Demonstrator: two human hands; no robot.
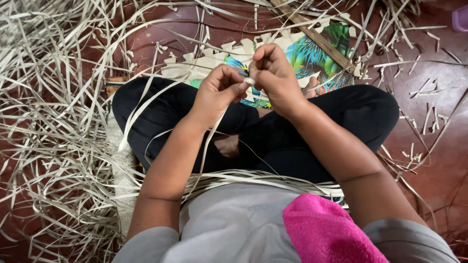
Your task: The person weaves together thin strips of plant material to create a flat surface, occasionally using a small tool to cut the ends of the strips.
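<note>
Sitting cross-legged on the dark red floor (pixel 429 160), the person holds both hands up close together over the lap. The left hand (pixel 219 90) and the right hand (pixel 275 75) meet at one small spot, and there the end of a thin pale leaf strip (pixel 249 80) shows between them. The fingers (pixel 239 87) of the left hand are curled and pinch that end. The right hand's fingers are bent tight around the same spot from the other side, so both hands grip the strip and neither one is loose. The two hands touch, or nearly touch, right at the pinch. From there the strip runs down and toward the body, passing beside the left wrist and over the black trousers (pixel 165 112). So its long way goes from the fingers down to the lap, not side to side. The left hand sits a bit lower and is nearer to the long hanging part. More strips lie flat across the lap near the grey shirt (pixel 229 224). A pink cloth (pixel 326 234) rests by the right arm. A half-woven mat (pixel 214 61) lies on the floor past the knees, well apart from the hands, with loose strips piled all around.
</note>
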